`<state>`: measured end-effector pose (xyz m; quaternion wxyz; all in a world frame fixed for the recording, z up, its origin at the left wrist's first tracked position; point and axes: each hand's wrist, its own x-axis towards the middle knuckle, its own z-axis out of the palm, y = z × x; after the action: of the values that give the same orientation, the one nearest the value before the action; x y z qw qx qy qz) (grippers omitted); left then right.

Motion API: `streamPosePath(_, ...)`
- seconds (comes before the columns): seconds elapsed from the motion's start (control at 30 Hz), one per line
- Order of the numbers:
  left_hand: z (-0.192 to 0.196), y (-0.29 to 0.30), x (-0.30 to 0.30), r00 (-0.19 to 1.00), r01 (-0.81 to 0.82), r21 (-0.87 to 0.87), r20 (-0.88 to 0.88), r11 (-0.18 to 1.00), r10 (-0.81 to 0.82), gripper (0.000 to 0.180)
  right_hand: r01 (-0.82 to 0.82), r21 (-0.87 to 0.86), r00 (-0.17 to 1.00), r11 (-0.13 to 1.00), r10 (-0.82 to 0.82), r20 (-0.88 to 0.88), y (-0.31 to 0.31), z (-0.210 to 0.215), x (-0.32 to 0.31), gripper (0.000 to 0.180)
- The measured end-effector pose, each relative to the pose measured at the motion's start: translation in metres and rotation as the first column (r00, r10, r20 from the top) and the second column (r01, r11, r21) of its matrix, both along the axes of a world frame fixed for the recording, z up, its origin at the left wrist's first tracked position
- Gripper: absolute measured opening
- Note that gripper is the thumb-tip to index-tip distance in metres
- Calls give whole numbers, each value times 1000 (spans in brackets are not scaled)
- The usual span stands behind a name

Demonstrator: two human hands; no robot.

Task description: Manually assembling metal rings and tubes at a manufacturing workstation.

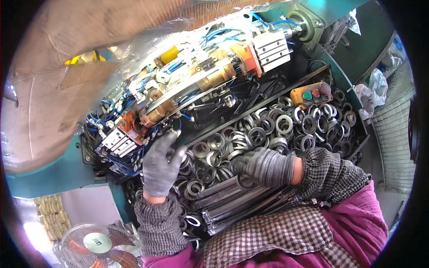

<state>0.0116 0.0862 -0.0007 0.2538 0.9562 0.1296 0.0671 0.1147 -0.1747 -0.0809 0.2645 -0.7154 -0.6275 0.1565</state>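
Note:
My left hand (pixel 160 165), in a grey knit glove, reaches up to the lower edge of the machine head (pixel 192 85), fingers curled near a small metal part; whether it grips anything I cannot tell. My right hand (pixel 264 166), also gloved, rests on the pile of metal rings (pixel 268 129) in the black tray (pixel 313 73), its fingers closed over a ring at the top of a stack on a rod (pixel 232 190). Several rods loaded with rings lie side by side below my right hand.
An orange control box (pixel 311 94) with green and red buttons sits at the tray's far right. Brown cardboard (pixel 53 89) covers the upper left. A fan (pixel 96 244) stands at lower left. Green machine frame (pixel 44 174) surrounds the tray; wire mesh (pixel 393 134) at right.

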Motion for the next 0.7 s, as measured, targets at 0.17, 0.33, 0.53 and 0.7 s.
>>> streamPosePath(0.17,-66,14,-76,953,119,357,-301,926,-7,92,-113,-105,988,988,123,97,8,9,-26,27)
streamPosePath(0.33,-81,-5,-52,949,173,226,-299,959,-101,81,-1,-56,1000,998,3,24,-12,7,-45,28)
streamPosePath(0.53,-68,-29,-17,971,176,-293,-105,940,-215,67,47,-43,998,998,-48,-29,-22,7,-56,28)
streamPosePath(0.7,-89,-49,8,958,238,-288,-89,928,-274,60,136,-124,985,983,-148,-92,-9,15,-52,25)
